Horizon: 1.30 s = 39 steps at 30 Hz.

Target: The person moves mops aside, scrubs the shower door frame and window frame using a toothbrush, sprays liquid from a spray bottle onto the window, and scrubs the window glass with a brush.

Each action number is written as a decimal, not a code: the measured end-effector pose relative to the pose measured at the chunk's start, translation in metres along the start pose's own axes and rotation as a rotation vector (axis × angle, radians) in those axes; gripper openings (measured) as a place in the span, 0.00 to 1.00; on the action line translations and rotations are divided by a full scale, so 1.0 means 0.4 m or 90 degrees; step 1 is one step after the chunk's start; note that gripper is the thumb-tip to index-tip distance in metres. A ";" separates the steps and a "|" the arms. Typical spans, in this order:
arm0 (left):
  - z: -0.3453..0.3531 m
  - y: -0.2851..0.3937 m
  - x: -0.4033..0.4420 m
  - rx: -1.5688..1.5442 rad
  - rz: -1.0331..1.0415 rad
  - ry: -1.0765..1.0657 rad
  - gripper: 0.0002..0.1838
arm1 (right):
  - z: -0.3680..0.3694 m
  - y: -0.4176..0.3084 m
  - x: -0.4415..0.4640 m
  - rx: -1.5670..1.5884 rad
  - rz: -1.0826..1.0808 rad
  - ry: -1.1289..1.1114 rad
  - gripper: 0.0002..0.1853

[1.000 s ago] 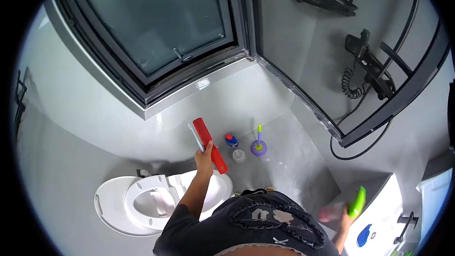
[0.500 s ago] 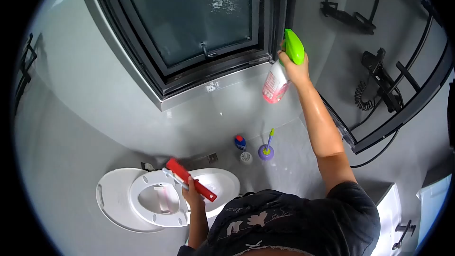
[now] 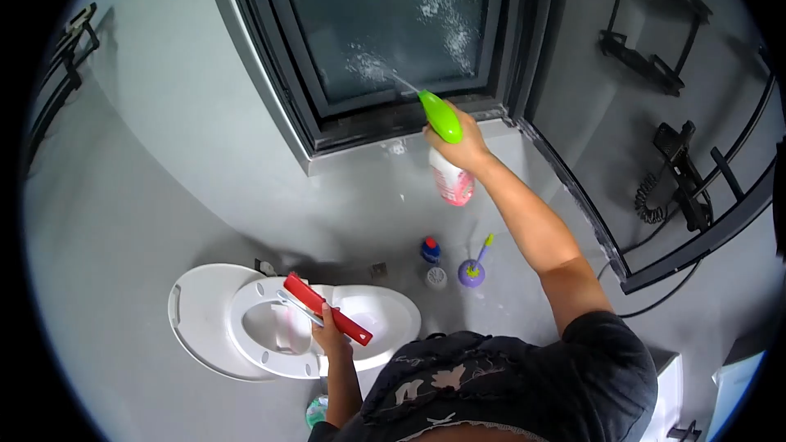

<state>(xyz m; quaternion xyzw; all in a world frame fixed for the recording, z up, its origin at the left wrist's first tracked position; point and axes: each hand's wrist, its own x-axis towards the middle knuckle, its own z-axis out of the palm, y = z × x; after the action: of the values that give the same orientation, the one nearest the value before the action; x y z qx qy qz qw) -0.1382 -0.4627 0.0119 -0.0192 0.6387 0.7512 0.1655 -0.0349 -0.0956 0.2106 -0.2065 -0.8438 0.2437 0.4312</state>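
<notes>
My right hand (image 3: 465,147) grips a spray bottle (image 3: 452,184) with a bright green trigger head and a white and pink body. A jet leaves its nozzle toward the window pane (image 3: 368,12), where white foam (image 3: 367,64) sits in patches at the lower left and along the right side. Low in the view, my left hand (image 3: 332,334) is closed around a red brush (image 3: 304,291). A thin pale handle lies alongside the brush in the same hand; its kind is unclear. Both are above the white toilet (image 3: 397,319), whose seat and lid are raised.
On the floor stand a blue bottle with a red cap (image 3: 431,250), a floor drain or round white item (image 3: 436,278) and a purple toilet brush holder (image 3: 471,273). A black-framed glass partition (image 3: 577,196), a shower handset (image 3: 673,143) and a wall rack (image 3: 643,53) are at right.
The spray bottle has swung left, its nozzle now facing the glass with a jet coming out. More foam covers the pane. My left hand keeps the red brush over the toilet.
</notes>
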 end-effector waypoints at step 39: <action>0.401 -0.102 -0.086 0.210 -0.041 -0.581 0.17 | -0.605 -0.270 -1.355 -0.549 0.495 0.642 0.22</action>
<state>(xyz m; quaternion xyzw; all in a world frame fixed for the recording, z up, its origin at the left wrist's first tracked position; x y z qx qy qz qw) -0.0655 -0.3102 0.0106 0.3191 0.6103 0.5664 0.4527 0.4448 -0.4282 0.0576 -0.7242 -0.4322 -0.0964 0.5287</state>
